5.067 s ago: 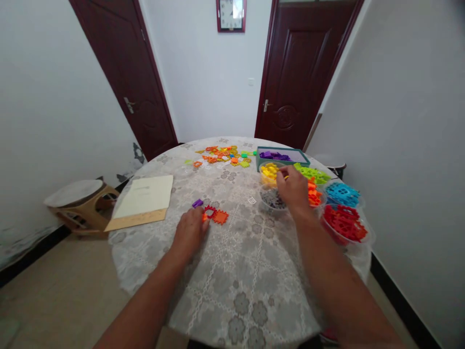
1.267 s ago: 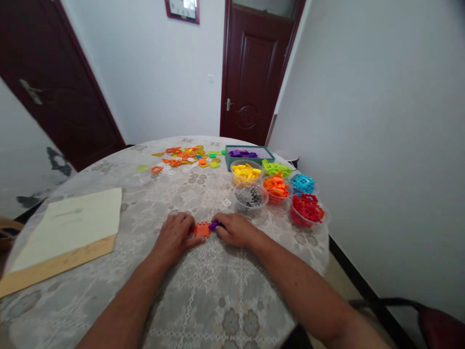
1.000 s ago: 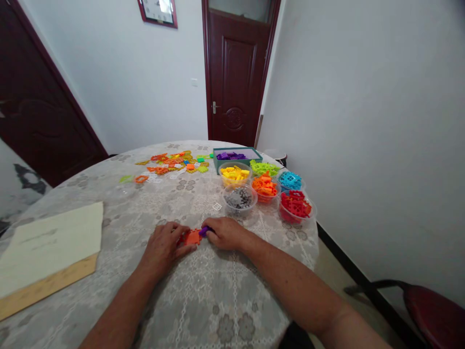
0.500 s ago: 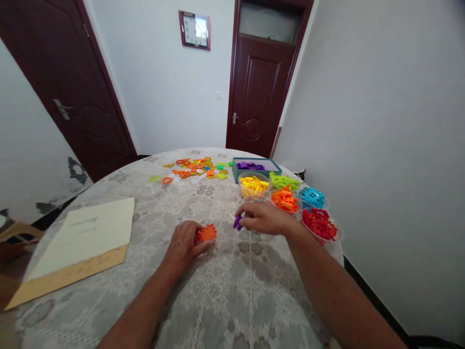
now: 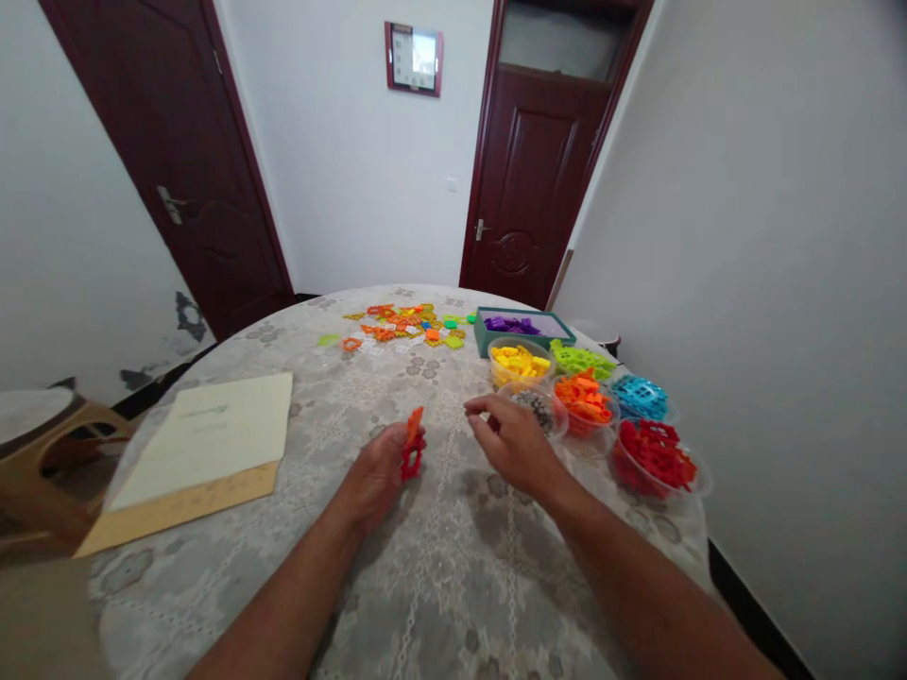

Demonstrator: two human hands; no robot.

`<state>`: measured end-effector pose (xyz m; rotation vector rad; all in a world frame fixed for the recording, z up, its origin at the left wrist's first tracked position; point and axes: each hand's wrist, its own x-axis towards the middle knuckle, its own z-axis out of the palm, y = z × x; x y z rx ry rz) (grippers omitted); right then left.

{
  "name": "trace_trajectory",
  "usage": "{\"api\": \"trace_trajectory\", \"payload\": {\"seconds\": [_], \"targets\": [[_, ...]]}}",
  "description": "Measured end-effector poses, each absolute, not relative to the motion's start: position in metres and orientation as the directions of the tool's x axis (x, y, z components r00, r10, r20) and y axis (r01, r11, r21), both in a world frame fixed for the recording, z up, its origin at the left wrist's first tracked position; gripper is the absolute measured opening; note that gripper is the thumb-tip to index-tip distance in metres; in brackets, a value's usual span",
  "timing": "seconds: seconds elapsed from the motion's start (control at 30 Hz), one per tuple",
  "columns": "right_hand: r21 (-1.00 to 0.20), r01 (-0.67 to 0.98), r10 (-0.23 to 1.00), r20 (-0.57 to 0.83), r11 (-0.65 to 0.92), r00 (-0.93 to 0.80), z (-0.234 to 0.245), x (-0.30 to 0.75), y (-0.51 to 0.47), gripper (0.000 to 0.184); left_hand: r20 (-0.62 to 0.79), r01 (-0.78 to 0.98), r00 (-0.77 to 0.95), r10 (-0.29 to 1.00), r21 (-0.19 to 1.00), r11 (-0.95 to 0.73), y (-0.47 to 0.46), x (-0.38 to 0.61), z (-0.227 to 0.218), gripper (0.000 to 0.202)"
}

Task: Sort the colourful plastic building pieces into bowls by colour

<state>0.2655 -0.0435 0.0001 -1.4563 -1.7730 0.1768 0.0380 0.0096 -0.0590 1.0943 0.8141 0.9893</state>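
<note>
My left hand [image 5: 379, 474] rests on the round table [image 5: 453, 567] and is closed on two joined flat toothed tiles, orange and red [image 5: 412, 444], which stand on edge. My right hand [image 5: 514, 444] hovers just right of them, in front of a clear bowl of grey pieces [image 5: 539, 408]. Its thumb and forefinger are pinched together, and I cannot see whether anything is between them.
Clear bowls of yellow [image 5: 520, 362], orange [image 5: 582, 397], green [image 5: 582, 359], blue [image 5: 640, 397] and red pieces [image 5: 656, 455] stand at the right, behind them a teal box with purple pieces [image 5: 521, 326]. Loose coloured pieces [image 5: 411, 326] lie farther back. Paper on a board [image 5: 205, 444] lies left; a stool [image 5: 42, 444] stands beyond.
My left hand has tipped the orange and red tiles up from flat onto their edge. My right hand, which held a purple piece by the grey bowl, has come back toward the tiles; the purple piece no longer shows.
</note>
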Motion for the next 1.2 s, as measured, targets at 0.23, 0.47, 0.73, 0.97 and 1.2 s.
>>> {"api": "trace_trajectory", "payload": {"seconds": [0.23,0.47,0.73,0.97,1.2], "targets": [[-0.571,0.748,0.907,0.411,0.339,-0.098,-0.056,0.197,-0.072,0.033,-0.108,-0.513,0.547,0.830,0.740,0.434,0.000,0.046,-0.062,0.053],[-0.345,0.880,0.916,0.344,0.327,-0.206,-0.056,0.206,-0.068,0.037,-0.145,-0.440,0.621,0.770,0.749,0.495,0.007,0.043,-0.060,0.057],[-0.328,0.892,0.878,0.458,0.310,-0.136,-0.032,0.245,-0.100,0.038,-0.121,-0.207,0.548,0.828,0.939,0.274,0.010,0.044,-0.063,0.054],[-0.307,0.943,0.561,0.761,-0.131,0.326,-0.003,0.369,-0.164,0.042,0.187,0.481,0.434,0.881,0.779,-0.402,0.015,0.043,-0.074,0.059],[-0.223,0.874,0.578,0.675,-0.433,0.458,-0.014,0.451,-0.173,0.043,0.331,0.551,0.504,0.798,0.588,-0.592,0.021,0.042,-0.088,0.060]]}}
